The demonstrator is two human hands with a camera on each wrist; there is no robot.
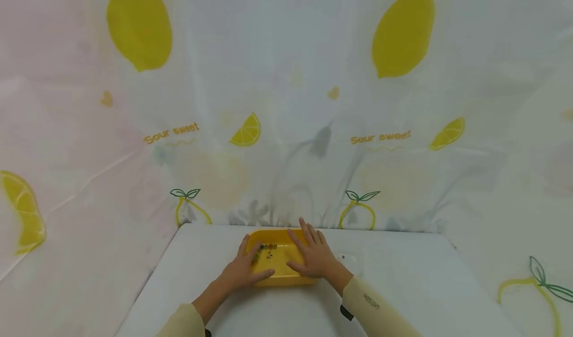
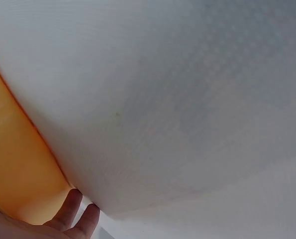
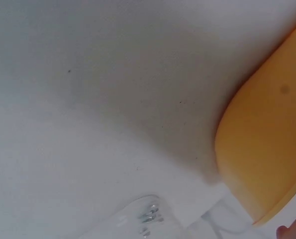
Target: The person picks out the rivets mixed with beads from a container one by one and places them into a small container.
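Observation:
A yellow tray (image 1: 286, 280) stands on the white table in the head view, with a hand at each side. Inside it, round coloured beads (image 1: 269, 246) lie in a curved row near the back left, with a small silvery piece (image 1: 269, 255) beside them. My left hand (image 1: 243, 270) lies over the left rim, thumb and forefinger extended over the inside. In the left wrist view, two of its fingertips (image 2: 74, 195) show beside the tray's outer wall. My right hand (image 1: 317, 257) spreads its fingers over the right side; nothing shows in its grasp.
A clear plastic dish (image 1: 351, 262) lies right of the tray, behind my right forearm. Small silvery pieces (image 3: 151, 213) sit in it in the right wrist view. A lemon-print curtain (image 1: 286, 177) hangs along the table's back edge.

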